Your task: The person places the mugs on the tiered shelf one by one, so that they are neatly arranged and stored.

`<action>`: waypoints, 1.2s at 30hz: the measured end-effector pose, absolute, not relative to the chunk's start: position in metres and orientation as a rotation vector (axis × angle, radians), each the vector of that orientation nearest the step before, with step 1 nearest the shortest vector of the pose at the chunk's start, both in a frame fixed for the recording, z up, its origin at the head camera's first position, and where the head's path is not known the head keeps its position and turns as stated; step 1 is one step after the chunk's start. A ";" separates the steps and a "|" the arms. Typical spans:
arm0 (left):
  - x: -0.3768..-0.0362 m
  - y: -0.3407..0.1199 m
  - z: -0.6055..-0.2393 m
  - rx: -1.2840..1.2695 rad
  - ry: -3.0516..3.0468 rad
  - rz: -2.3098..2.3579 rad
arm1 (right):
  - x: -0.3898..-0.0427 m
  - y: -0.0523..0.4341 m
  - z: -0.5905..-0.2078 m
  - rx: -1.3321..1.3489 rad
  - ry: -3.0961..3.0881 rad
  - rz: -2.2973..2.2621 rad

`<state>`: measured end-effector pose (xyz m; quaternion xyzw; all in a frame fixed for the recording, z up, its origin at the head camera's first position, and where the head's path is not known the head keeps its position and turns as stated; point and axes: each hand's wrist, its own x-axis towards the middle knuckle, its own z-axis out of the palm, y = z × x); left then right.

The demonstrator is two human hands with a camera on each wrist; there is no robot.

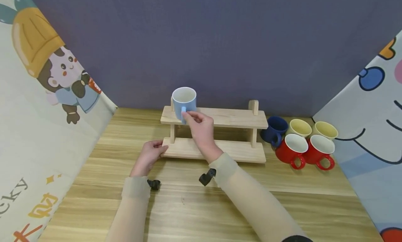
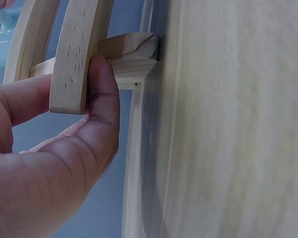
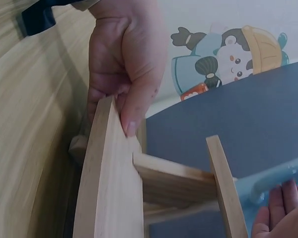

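Note:
A two-tier wooden rack (image 1: pixel 232 118) stands against the back wall in the head view. At the left end of its upper tier is a light blue mug (image 1: pixel 184 100), upright with a white inside. My right hand (image 1: pixel 201 130) pinches the mug's handle, which faces the front. Down at the left end of the lower board (image 1: pixel 232 150), my left hand (image 1: pixel 149 154) grips the wood. The left wrist view shows the board end (image 2: pixel 69 82) between thumb and fingers (image 2: pixel 102 91). In the right wrist view, part of the mug (image 3: pixel 248 191) appears beside the right hand (image 3: pixel 287 218).
Right of the rack, a dark blue mug (image 1: pixel 274 128), two yellow cups (image 1: pixel 299 127) and two red mugs (image 1: pixel 284 151) stand close together on the wooden table (image 1: pixel 185 207). A grey back wall (image 1: pixel 213 46) rises behind, with printed panels at both sides.

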<state>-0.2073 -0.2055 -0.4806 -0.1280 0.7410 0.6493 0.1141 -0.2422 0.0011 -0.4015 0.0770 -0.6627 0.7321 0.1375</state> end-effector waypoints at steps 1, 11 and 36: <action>-0.208 -0.206 -0.481 -0.375 2.174 1.904 | -0.242 0.004 -0.402 0.226 -1.919 2.120; -0.208 -0.207 -0.480 -0.377 2.158 1.921 | -0.233 0.051 -0.403 0.193 -1.968 2.079; -0.207 -0.206 -0.481 -0.365 2.164 1.903 | -0.190 0.225 -0.420 -0.068 -2.127 1.743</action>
